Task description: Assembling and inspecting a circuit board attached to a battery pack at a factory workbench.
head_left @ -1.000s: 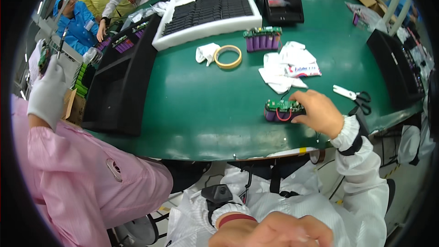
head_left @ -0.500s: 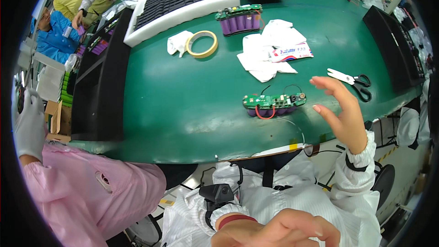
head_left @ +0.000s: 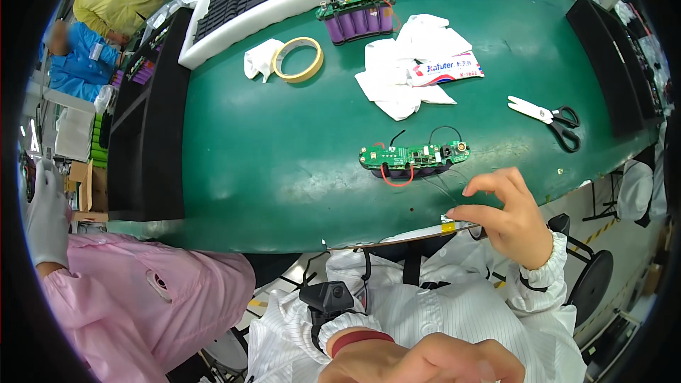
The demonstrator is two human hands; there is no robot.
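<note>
A battery pack with a green circuit board [head_left: 418, 156] and dark wrapped cells lies near the table's front edge. A red wire loops at its front, black leads rise behind, and thin wires trail toward my right hand. My right hand [head_left: 507, 223] hovers by the table edge, right of the pack; thumb and index finger are apart, with nothing visible between them. Near the thumb tip is a small whitish spot I cannot identify. My left hand [head_left: 425, 363] is low in front of my body, fingers bent; the lower edge cuts off the fingertips and anything they hold.
Behind lie a purple-celled pack [head_left: 358, 20], white cloths [head_left: 379, 71] with a tube [head_left: 454, 69], a tape roll [head_left: 318, 64] and scissors [head_left: 557, 122]. Black racks [head_left: 152, 120] border both sides. A white foam tray [head_left: 273, 14] holds black parts. A person in pink [head_left: 163, 298] sits at left.
My right hand has come down and left, from beside the pack to the table's front edge. The left hand stays low at the lower edge. The view has shifted slightly.
</note>
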